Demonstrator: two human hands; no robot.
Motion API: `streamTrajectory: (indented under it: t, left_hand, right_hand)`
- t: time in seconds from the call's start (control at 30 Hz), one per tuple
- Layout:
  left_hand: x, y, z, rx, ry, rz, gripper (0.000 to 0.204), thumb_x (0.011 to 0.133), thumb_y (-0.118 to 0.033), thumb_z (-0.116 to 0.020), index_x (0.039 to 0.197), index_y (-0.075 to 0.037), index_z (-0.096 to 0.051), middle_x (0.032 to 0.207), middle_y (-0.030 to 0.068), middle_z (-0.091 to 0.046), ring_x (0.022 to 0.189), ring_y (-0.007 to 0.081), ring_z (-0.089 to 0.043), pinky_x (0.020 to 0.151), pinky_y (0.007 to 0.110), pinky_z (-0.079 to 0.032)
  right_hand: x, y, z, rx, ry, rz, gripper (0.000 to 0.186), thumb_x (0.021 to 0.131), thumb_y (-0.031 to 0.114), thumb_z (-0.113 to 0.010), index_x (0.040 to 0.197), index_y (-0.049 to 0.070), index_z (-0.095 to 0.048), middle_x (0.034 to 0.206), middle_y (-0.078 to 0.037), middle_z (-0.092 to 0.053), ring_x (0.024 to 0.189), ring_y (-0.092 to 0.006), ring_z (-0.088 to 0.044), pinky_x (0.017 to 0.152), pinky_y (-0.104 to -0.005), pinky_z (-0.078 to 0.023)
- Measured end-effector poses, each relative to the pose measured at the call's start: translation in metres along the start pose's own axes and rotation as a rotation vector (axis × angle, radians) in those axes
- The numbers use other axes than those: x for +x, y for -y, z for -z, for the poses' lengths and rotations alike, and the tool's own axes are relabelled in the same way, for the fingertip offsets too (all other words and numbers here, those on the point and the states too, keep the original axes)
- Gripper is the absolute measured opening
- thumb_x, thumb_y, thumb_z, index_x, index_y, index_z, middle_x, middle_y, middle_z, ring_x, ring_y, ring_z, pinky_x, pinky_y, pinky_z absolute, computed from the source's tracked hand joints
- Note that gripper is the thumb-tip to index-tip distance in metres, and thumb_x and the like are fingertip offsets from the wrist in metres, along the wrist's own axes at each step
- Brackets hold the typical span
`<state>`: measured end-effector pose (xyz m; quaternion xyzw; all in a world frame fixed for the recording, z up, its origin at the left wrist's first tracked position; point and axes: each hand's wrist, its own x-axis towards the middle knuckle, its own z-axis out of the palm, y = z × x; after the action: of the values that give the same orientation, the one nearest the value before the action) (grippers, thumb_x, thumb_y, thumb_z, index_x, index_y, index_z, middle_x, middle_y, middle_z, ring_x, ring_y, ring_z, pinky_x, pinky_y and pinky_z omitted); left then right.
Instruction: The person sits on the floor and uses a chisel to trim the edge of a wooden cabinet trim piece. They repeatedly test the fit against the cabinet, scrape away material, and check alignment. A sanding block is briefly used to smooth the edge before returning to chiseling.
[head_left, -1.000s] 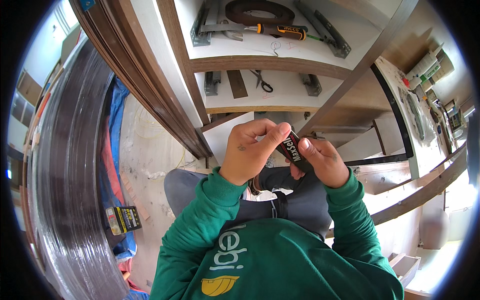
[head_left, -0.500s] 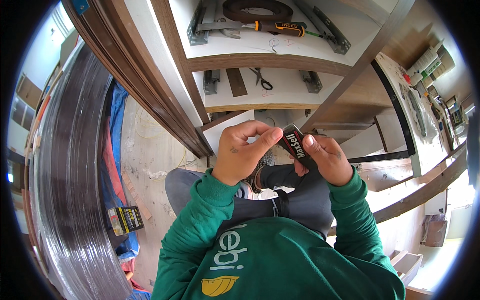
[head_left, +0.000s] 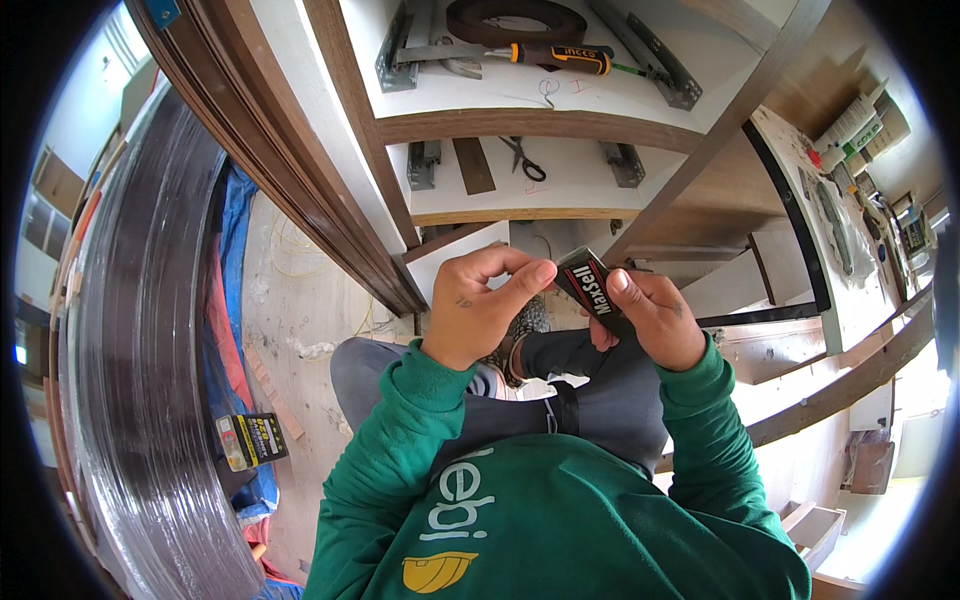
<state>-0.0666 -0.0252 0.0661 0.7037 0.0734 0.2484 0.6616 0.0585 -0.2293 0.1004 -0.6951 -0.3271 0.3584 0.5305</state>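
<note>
My right hand [head_left: 660, 315] grips a small black box [head_left: 590, 283] with a red stripe and pale lettering, thumb on its printed face and fingers behind. The box is tilted, its upper end toward my left hand. Close beside that end, my left hand [head_left: 485, 305] is closed in a pinch, thumb against forefinger. Whatever lies between those fingertips, if anything, is too small or hidden to name. Both hands are above my lap, in front of an open cabinet [head_left: 540, 127].
On the upper shelf lie an orange-and-black handled tool [head_left: 560, 57] and a roll of brown edging [head_left: 515, 18]. Scissors [head_left: 522, 160] and a brown strip [head_left: 474, 165] rest below. Plastic-wrapped dark panels [head_left: 150, 330] stand left, beside a yellow-and-black box [head_left: 250, 440]. Tools clutter the right worktop [head_left: 800, 170].
My left hand has shifted slightly left, its fingertips drawing away from the box's end. My right hand and the box have hardly moved.
</note>
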Motion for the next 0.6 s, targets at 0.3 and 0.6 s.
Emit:
streamTrajectory:
  t: [0.3,0.6]
  left_hand:
    - [-0.026,0.085,0.021,0.015,-0.098,0.196,0.025,0.101,-0.024,-0.073,0.098,0.001,-0.075,0.087,0.0027,-0.074,0.082,0.0078,-0.065,0.075,0.026,-0.052]
    - [-0.112,0.254,0.038,0.346,0.054,0.751,0.022,0.1,-0.017,-0.071,0.115,0.0,-0.071,0.088,0.0063,-0.075,0.085,0.0125,-0.073,0.077,0.031,-0.058]
  right_hand:
    - [0.006,-0.011,0.007,0.191,-0.073,0.024,0.063,0.113,0.05,-0.043,0.108,-0.007,-0.069,0.075,-0.012,-0.069,0.067,-0.0193,-0.066,0.068,-0.0315,-0.053]
    - [0.077,0.037,0.097,-0.286,-0.446,0.356,0.054,0.11,0.049,-0.051,0.117,-0.001,-0.068,0.088,-0.009,-0.067,0.08,-0.0148,-0.058,0.077,-0.0299,-0.049]
